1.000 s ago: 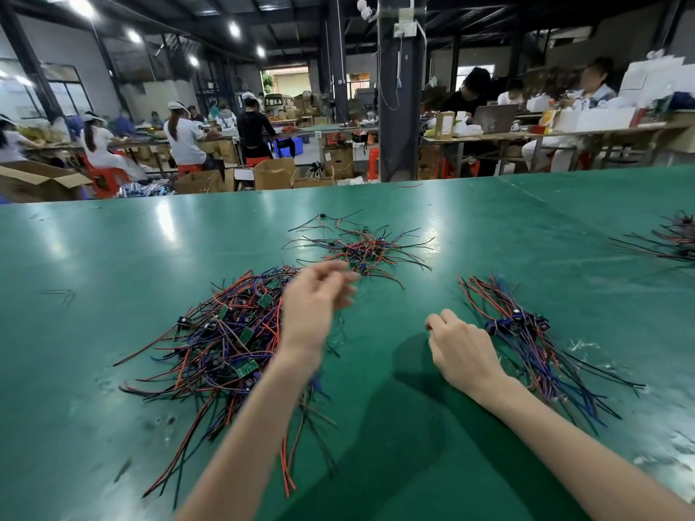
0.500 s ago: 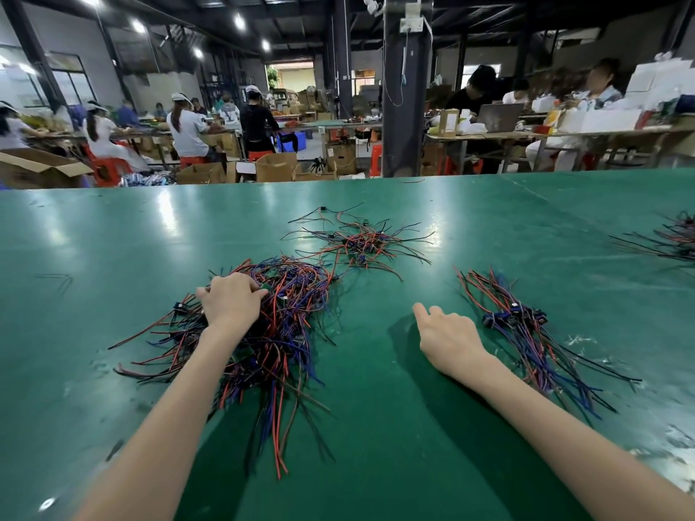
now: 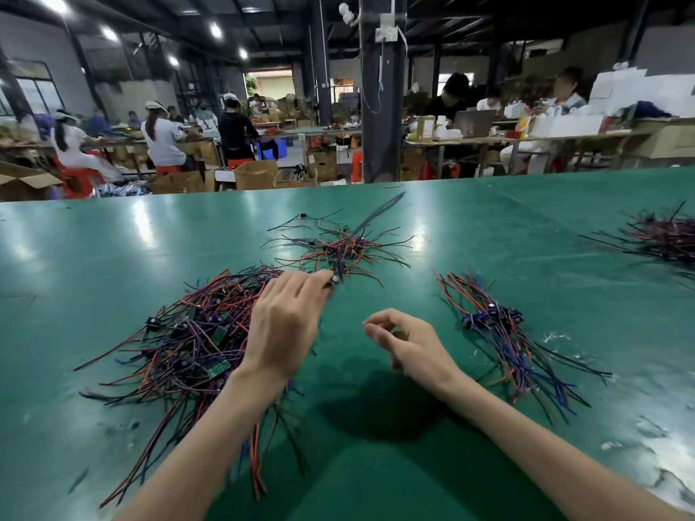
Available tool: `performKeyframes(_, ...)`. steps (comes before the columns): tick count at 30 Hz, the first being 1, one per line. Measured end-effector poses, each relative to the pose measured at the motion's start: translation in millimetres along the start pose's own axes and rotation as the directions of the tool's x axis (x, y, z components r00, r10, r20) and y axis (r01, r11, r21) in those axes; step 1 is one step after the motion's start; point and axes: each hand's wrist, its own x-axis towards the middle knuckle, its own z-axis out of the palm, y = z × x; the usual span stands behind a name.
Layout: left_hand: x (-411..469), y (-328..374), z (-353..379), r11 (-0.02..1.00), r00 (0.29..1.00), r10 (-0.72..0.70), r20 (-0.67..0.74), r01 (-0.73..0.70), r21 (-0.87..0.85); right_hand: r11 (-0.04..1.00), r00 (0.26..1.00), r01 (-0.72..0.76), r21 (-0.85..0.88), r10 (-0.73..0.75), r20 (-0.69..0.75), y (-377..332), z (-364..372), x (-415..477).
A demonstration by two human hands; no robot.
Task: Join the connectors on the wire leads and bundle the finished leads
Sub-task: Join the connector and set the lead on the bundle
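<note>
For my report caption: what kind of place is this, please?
Probably an electronics assembly workshop: heaps of red, black and blue wire leads on a long green worktable, seated workers at benches behind, brown cardboard boxes.

My glossy green bench (image 3: pixel 470 227) shows whitish scuffs (image 3: pixel 639 445). The big tangle of wire leads (image 3: pixel 188 340) is red, black and purple, flecked with green circuit boards (image 3: pixel 218 367); the side bundle of leads (image 3: pixel 504 336) red, blue, black. My left grip (image 3: pixel 286 325) has a dark lead (image 3: pixel 376 214).

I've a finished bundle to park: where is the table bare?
Bare: the table left of the big wire pile, and between the small far pile and the right bundle. Crowded where the left hand pinches a lead.
</note>
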Motion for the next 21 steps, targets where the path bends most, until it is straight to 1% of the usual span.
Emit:
performKeyframes(1,-2.2,8.9,2.8,0.999,0.999,0.044,0.030,-0.044,-0.014,0.970,0.998,-0.064,0.234,0.058,0.031,-7.1,3.3,-3.2)
performKeyframes(2,-5.0,16.8,6.1,0.996,0.995,0.080,0.060,-0.078,-0.033,0.912,0.994,-0.111,0.396,0.100,0.049,-12.8,6.0,-4.8)
performKeyframes(3,-8.1,23.5,8.8,0.993,0.990,0.105,0.090,-0.100,-0.058,0.857,0.991,-0.131,0.499,0.122,0.050,-17.1,7.3,-5.9)
performKeyframes(4,-11.0,29.2,10.5,0.991,0.987,0.116,0.112,-0.107,-0.083,0.816,0.989,-0.137,0.562,0.139,0.038,-20.3,7.8,-6.0)
performKeyframes(6,-15.7,37.3,12.1,0.987,0.981,0.107,0.161,-0.085,-0.135,0.765,0.982,-0.158,0.624,0.187,0.019,-21.5,6.4,-5.6)
performKeyframes(8,-19.9,41.9,13.9,0.980,0.973,0.074,0.217,-0.030,-0.198,0.734,0.971,-0.194,0.650,0.239,0.020,-18.7,3.9,-5.4)
performKeyframes(10,-23.3,46.2,15.9,0.948,0.958,-0.008,0.285,0.099,-0.304,0.723,0.962,-0.220,0.655,0.271,0.024,-15.1,1.1,-4.2)
performKeyframes(11,-24.2,48.0,17.1,0.911,0.946,-0.058,0.320,0.181,-0.370,0.724,0.958,-0.230,0.650,0.286,0.020,-14.0,-0.2,-2.8)
performKeyframes(13,-25.7,49.6,20.0,0.798,0.906,-0.180,0.382,0.362,-0.482,0.757,0.947,-0.254,0.602,0.322,-0.005,-12.8,-2.8,0.2)
performKeyframes(15,-26.2,49.6,21.7,0.631,0.823,-0.316,0.471,0.553,-0.544,0.798,0.936,-0.286,0.530,0.351,-0.024,-11.4,-5.2,1.8)
performKeyframes(16,-25.5,48.9,22.8,0.542,0.774,-0.373,0.511,0.629,-0.557,0.810,0.935,-0.305,0.502,0.355,-0.006,-11.3,-5.9,1.6)
performKeyframes(19,-23.6,43.5,26.3,0.312,0.646,-0.499,0.577,0.756,-0.576,0.828,0.936,-0.344,0.443,0.339,0.095,-13.0,-5.1,-0.2)
performKeyframes(21,-22.6,39.6,28.3,0.184,0.580,-0.500,0.643,0.797,-0.575,0.849,0.936,-0.351,0.396,0.323,0.136,-14.1,-2.6,-1.8)
